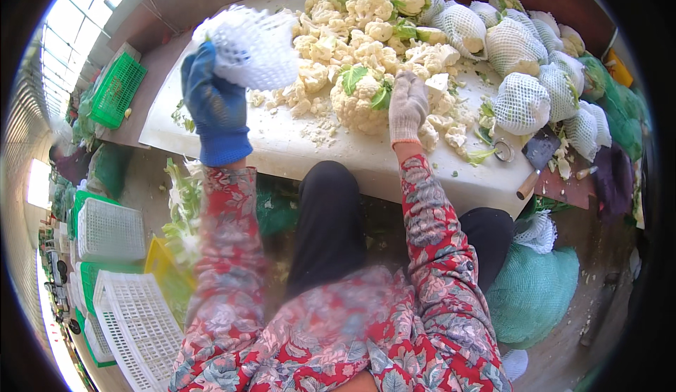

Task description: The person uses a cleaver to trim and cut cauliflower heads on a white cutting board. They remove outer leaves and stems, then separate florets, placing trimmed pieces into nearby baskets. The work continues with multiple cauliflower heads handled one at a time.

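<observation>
My left hand (215,93), in a blue coated glove, is raised over the left part of the white table. It grips a white foam net sleeve (253,48), which is blurred; whether anything is inside cannot be told. My right hand (409,101), in a pale knit glove, has its fingers curled beside a whole cauliflower head (359,105) with a few green leaves. What lies inside those fingers is hidden. A small, flat white piece (437,83) shows just right of that hand. Behind both hands lies a heap of cut cauliflower florets (369,38).
Net-wrapped cauliflowers (515,48) are piled at the table's right. A cleaver (541,149) with a wooden handle and a metal ring (503,150) lie near the right edge. White crates (137,323) and a yellow crate (166,262) stand left; a green mesh sack (533,294) sits right.
</observation>
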A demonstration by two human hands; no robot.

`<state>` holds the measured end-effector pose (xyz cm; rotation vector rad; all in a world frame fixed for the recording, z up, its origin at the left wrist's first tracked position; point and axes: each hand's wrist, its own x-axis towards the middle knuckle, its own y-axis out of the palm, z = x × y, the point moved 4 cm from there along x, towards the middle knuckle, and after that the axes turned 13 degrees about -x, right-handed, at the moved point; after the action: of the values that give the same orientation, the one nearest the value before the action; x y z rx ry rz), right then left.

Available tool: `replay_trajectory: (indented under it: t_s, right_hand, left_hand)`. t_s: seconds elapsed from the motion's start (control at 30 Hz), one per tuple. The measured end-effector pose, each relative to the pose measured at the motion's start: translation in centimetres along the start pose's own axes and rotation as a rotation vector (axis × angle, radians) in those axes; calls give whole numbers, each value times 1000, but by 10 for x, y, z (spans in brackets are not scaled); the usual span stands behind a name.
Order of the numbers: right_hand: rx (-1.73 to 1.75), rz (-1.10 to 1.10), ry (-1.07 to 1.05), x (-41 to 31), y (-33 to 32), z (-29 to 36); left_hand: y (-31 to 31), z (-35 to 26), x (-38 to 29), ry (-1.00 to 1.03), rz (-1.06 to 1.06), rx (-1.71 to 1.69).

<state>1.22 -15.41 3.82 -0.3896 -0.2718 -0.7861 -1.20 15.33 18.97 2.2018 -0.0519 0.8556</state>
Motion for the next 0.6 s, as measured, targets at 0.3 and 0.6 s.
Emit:
replay_trajectory:
  t_s: [0.3, 0.6]
  right_hand:
    - [679, 362, 143, -26, -176, -4]
    - [-174, -305, 359, 4, -501, -180]
  left_hand:
    - [206, 168, -148, -528, 542, 151]
    - [135, 169, -185, 12, 648, 922]
